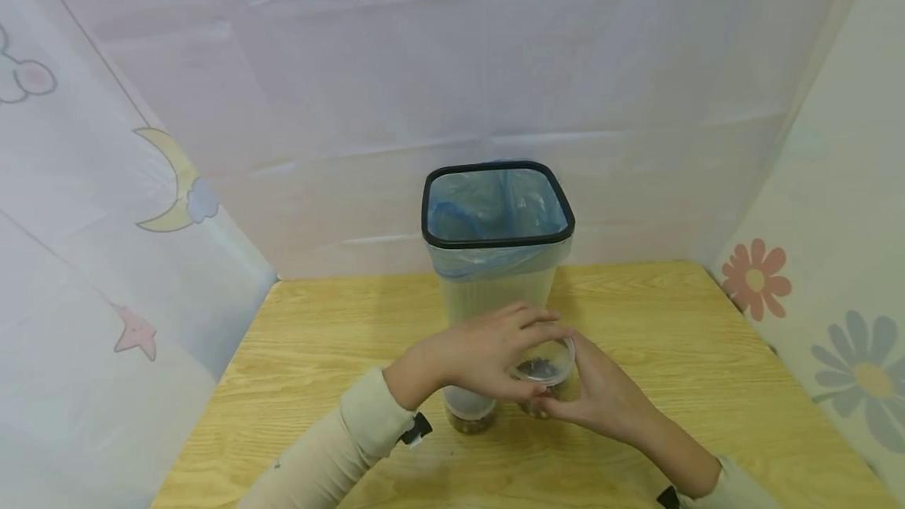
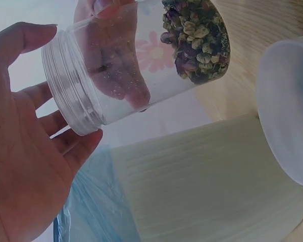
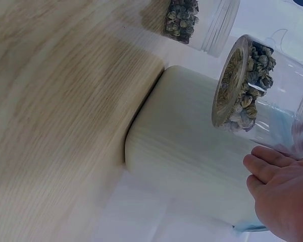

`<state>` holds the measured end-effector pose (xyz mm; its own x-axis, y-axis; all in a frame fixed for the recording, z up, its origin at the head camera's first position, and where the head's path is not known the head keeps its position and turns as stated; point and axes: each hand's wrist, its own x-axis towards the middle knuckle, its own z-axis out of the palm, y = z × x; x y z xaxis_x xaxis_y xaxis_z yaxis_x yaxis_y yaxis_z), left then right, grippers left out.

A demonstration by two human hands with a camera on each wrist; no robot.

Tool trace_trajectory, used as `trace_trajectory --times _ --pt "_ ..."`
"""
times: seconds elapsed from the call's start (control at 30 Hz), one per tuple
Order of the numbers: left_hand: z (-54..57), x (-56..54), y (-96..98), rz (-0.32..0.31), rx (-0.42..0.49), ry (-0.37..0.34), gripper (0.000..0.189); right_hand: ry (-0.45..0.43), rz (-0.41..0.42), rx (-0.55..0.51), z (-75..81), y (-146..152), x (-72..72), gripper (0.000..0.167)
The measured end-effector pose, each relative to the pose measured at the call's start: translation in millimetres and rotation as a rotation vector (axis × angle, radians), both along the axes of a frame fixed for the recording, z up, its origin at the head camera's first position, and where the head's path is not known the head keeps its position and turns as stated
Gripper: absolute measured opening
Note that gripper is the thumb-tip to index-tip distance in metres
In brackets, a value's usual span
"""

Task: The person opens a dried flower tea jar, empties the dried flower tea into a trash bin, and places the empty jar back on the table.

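Note:
A clear jar (image 1: 543,371) of dried flower buds (image 2: 198,43) is held in both hands in front of the bin. My left hand (image 1: 484,358) reaches over from the left, thumb and fingers curved round the ridged top end, as the left wrist view shows. From the right, my right hand (image 1: 610,395) grips the jar's side; through the clear wall its fingers show in the left wrist view. The buds fill only the bottom part. Whether the ridged end is a lid or bare thread, I cannot tell. A second jar (image 1: 470,415) with similar buds stands at left, partly behind my left hand.
Behind the hands stands a pale bin (image 1: 498,289) with a black rim (image 1: 495,243) and a blue liner (image 1: 452,210). The wooden table (image 1: 339,336) meets a pale cloth backdrop (image 1: 353,100) at the back and patterned sheets on both sides.

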<state>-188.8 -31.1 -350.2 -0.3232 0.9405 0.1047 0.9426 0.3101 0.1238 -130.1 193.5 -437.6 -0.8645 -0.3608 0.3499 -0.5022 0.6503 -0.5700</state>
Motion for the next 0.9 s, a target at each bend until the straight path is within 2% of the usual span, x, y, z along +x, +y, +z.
trace_trajectory --times 0.13,0.33,0.63,0.9 --pt "-0.4 -0.1 -0.7 -0.002 0.013 -0.009 0.073 -0.001 0.003 -0.005 -0.3 -0.9 0.9 0.096" --pt "0.6 1.8 -0.8 0.03 0.034 0.048 0.072 0.006 0.01 -0.017 2.2 -1.6 -0.7 0.096" --pt "-0.4 9.2 0.5 0.158 0.04 0.101 0.072 0.013 0.009 -0.008 4.5 -3.2 -3.2 0.095" --pt "-2.3 23.9 8.1 0.304 0.063 0.155 0.067 0.031 -0.041 0.011 3.8 -6.1 2.0 0.09"
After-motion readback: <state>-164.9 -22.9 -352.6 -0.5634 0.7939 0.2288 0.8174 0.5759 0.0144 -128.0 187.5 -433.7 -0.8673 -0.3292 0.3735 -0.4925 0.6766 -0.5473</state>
